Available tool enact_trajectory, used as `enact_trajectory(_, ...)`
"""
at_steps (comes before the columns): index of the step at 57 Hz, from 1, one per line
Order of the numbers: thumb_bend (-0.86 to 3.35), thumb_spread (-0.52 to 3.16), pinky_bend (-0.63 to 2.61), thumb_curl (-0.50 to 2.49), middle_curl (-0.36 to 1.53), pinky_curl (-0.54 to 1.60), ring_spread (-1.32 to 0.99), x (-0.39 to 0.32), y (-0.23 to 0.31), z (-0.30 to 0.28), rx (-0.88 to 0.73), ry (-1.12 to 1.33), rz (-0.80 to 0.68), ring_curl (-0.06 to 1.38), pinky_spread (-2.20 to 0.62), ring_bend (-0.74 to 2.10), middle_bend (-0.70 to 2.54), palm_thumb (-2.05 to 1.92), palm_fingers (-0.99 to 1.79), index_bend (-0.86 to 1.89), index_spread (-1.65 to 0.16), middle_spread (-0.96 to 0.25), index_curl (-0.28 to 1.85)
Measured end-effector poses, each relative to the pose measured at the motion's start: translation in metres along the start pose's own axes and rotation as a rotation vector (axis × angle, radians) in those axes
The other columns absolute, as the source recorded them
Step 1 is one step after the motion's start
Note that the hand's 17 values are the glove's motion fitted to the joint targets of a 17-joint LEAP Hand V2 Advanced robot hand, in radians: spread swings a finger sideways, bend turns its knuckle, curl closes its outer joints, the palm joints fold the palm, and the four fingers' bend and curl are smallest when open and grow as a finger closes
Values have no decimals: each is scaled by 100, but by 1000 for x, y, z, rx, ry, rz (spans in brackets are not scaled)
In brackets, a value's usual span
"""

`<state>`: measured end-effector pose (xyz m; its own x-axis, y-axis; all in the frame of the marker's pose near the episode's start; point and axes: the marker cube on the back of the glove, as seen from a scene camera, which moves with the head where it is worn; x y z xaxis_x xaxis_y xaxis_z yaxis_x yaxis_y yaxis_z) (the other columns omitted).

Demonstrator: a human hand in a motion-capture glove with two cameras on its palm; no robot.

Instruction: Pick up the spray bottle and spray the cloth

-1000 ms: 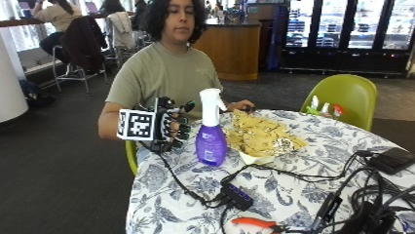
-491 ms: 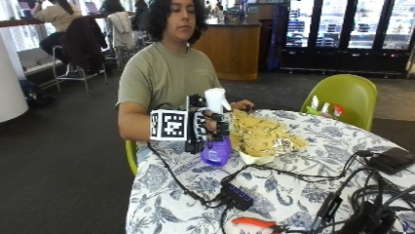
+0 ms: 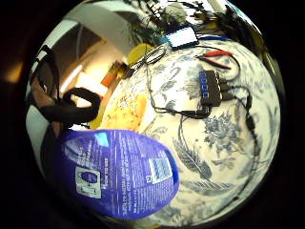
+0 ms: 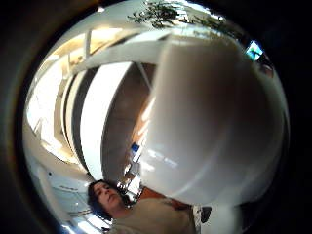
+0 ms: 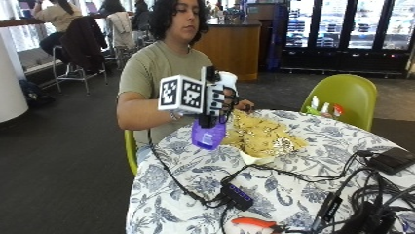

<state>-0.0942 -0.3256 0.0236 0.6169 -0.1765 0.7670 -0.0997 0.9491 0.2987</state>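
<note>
From the outside view, my right hand is curled around the neck of the spray bottle, holding it in the air above the near edge of the tabletop. The bottle's purple body hangs below my hand and its white head shows above it. The yellow cloth lies crumpled on the tabletop just beside the bottle, on the side away from my arm. My bare hand rests behind the cloth. A small black hub with cables sits on the flowered tabletop nearer the camera, and orange-handled pliers lie at the front edge.

From the little finger side of my palm, the bottle's purple body with its label fills the space close to my palm. Past it I see the yellow cloth, the flowered tabletop and the black hub.

From the thumb side, the bottle's white head fills most of the view, close against my palm.
</note>
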Motion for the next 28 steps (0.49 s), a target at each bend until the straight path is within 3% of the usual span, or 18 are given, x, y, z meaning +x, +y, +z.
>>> enact_trajectory(18,-3,52,47,59,50,39,-17,-43,-10,51,-733,470,374,43,-24,59,48,99,132,20,-26,-12,41)
enact_trajectory(28,-3,50,49,62,51,40,-17,-18,0,98,-871,708,444,44,-24,59,49,98,132,19,-26,-12,46)
